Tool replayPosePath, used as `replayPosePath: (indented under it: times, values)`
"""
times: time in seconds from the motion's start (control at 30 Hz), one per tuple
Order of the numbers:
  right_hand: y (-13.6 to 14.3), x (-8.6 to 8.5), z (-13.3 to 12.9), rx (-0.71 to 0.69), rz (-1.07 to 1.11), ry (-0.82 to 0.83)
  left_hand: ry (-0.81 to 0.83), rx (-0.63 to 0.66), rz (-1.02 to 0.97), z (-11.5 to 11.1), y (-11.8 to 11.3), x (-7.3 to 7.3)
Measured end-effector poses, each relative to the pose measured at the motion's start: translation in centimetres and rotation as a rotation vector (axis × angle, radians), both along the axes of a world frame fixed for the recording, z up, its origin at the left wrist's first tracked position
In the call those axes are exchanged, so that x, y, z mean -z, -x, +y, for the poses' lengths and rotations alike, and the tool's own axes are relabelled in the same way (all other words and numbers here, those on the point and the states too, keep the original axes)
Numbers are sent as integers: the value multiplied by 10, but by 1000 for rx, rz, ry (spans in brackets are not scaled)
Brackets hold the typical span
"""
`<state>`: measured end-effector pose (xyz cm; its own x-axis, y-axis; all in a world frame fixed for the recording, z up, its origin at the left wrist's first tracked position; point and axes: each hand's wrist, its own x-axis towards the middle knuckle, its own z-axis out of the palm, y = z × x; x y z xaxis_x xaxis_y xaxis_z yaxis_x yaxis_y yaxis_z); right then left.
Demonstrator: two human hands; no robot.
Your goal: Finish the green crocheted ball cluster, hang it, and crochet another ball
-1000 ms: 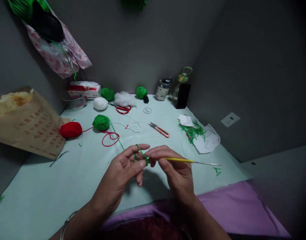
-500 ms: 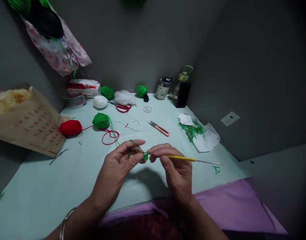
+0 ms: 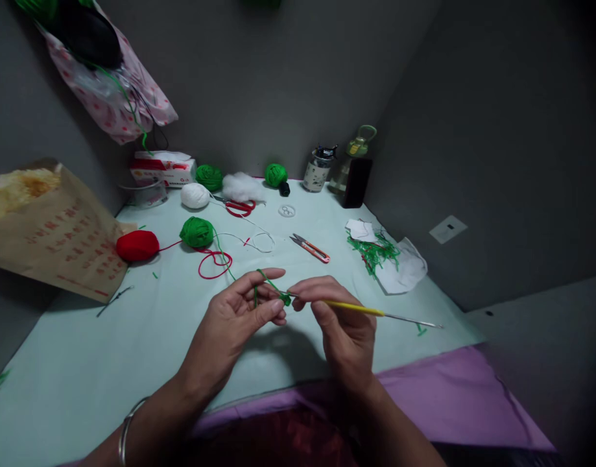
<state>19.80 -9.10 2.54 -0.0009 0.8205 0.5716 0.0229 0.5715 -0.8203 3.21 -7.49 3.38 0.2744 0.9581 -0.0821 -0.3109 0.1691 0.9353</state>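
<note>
Hook (image 3: 353, 307) is held at lower centre of the head view by the right hand (image 3: 347, 332), its grip closed, probably for fine control; green stitches (image 3: 286, 299) are pinched by the left hand (image 3: 234, 319), yarn (image 3: 268, 279) raised over the forefinger, seemingly for tension. Three green balls (image 3: 196, 232), one red ball (image 3: 137, 246), one white ball (image 3: 195, 196), one snips (image 3: 310, 248) are counted on the counter (image 3: 132, 363).
</note>
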Motion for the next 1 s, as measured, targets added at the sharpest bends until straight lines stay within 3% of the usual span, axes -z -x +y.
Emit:
replayPosePath:
  times: [0.33, 0.6, 0.7, 0.9, 1.0]
  values:
    - [-3, -1, 5, -60, -83, 51, 31, 68, -22, -1, 1, -4]
    - [-7, 5, 8, -188, 218, 185, 19, 66, 0, 1, 3, -7]
    - [-9, 2, 4, -104, 49, 85, -17, 38, 43, 1, 4, -7]
    - [-9, 0, -5, 131, -599, -404, 4, 16, 10, -1, 4, -5]
    - [-8, 2, -7, 165, -606, -381, 120, 102, -132, 1, 3, -6]
